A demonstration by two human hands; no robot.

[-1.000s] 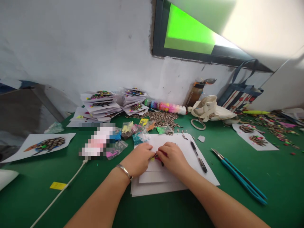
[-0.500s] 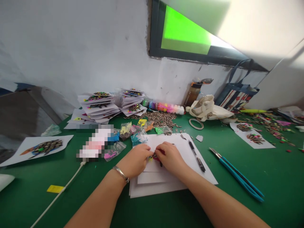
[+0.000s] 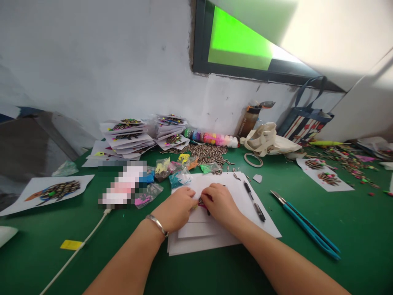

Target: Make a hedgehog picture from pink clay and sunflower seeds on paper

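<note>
My left hand [image 3: 176, 209], with a silver bangle at the wrist, rests on white paper sheets [image 3: 199, 231]. Its thumb and fingers are closed together at the edge of a small dark, red and yellow design, mostly hidden; what they hold, if anything, cannot be made out. Close against it, my right hand [image 3: 221, 205] is closed in a pinch over the same design. A small striped bit, which looks like a sunflower seed [image 3: 201, 200], shows at its fingertips. A black pen [image 3: 254, 201] lies on the paper to the right.
Blue tweezers [image 3: 307, 225] lie on the green table [image 3: 233, 270] at right. Behind the paper are bags of coloured clay [image 3: 181, 178], a sunflower seed pile [image 3: 208, 155] and a tape roll [image 3: 253, 160]. Stacked seed pictures [image 3: 129, 141] stand back left. A white cable [image 3: 73, 254] runs at left.
Both hands stay almost in place over the design, with only slight finger movement. The whole view has shifted very slightly; other things on the table lie as before.
</note>
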